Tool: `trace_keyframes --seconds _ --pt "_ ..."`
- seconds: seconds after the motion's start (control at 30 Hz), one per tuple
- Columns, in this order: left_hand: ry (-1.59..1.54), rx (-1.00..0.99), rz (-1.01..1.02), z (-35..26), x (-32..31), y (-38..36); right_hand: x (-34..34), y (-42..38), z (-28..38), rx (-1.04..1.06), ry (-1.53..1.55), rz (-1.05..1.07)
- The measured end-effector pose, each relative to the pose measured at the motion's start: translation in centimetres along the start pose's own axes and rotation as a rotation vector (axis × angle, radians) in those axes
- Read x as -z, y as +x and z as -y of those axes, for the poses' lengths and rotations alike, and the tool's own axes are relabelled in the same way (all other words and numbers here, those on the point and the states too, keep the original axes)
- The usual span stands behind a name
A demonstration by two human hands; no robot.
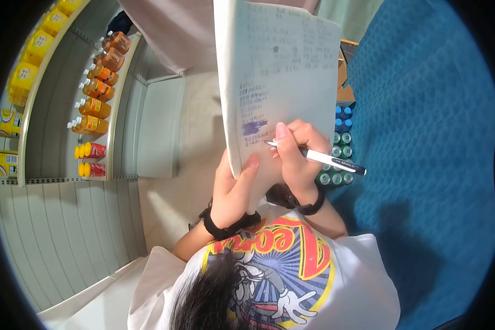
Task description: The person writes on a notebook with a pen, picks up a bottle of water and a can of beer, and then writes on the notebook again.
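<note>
An open notebook with handwritten lines and a dark scribbled-out patch is held up in front of my chest. My left hand grips its lower left corner, the thumb lying on the page. In my right hand is a white and black pen, pinched between thumb and fingers, its tip at the lowest written line, just below the scribble. Both wrists wear black bands.
At the left, shelves carry orange and amber bottles, red bottles with yellow caps and yellow packs. Right of the notebook stand green-and-white cans and blue-capped bottles, beside a blue textured surface.
</note>
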State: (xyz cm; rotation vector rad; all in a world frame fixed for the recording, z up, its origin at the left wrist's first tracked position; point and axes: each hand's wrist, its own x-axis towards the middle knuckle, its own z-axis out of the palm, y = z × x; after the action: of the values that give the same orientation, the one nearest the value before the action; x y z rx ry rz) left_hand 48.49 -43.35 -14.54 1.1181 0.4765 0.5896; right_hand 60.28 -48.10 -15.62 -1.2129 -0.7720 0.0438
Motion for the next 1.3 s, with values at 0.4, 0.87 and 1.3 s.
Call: trace_keyframes --seconds 0.4,0.87,1.3 --pt "-0.060 -0.027 0.039 0.1 0.0 0.7 0.0 0.9 0.2 0.075 -0.067 0.026" --pt "-0.055 -0.043 0.005 0.1 -0.1 0.4 -0.2 0.8 0.2 0.083 -0.033 0.014" --pt "-0.020 -0.086 -0.005 1.2 1.2 0.7 -0.9 0.6 -0.9 -0.150 0.343 -0.003"
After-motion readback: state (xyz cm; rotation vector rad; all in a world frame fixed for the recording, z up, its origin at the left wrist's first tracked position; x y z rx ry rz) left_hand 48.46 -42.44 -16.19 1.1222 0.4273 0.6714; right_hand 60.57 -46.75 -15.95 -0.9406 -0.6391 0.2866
